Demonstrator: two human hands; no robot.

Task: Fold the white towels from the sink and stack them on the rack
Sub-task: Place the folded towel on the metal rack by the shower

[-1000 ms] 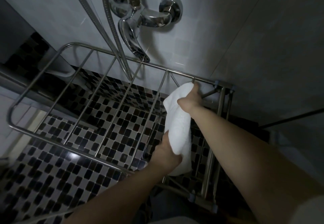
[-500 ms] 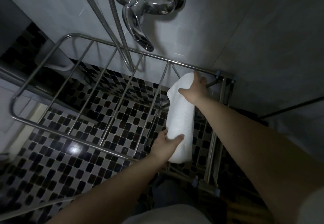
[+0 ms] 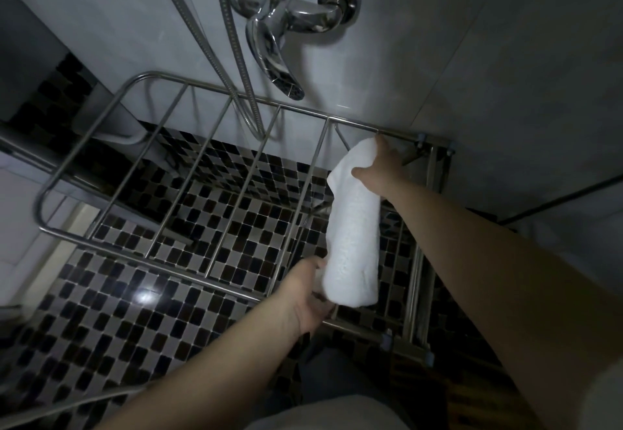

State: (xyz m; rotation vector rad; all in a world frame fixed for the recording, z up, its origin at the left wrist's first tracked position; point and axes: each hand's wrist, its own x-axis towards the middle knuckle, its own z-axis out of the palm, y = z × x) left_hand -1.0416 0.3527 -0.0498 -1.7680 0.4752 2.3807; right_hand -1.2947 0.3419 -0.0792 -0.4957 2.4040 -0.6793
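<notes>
A folded white towel (image 3: 354, 227) lies lengthwise across the right end of the steel rack (image 3: 279, 106), spanning from the far rail to the near rail. My left hand (image 3: 303, 295) holds the towel's near end from the left, with the thumb against its side and the fingers hidden beneath it. My right hand (image 3: 381, 170) rests on the far end with fingers spread, close to the far rail. No sink or other towels are in view.
A chrome tap (image 3: 279, 42) and shower hose (image 3: 236, 59) hang on the white wall just above the rack's far rail. Black-and-grey mosaic floor (image 3: 118, 328) shows through the bars. The rack's right legs (image 3: 414, 278) stand close to the wall corner.
The towel has straightened and settled flat along the rack's right end. My left hand's fingers slid from the top of the near end to its side and underside. My right hand stays on the far end.
</notes>
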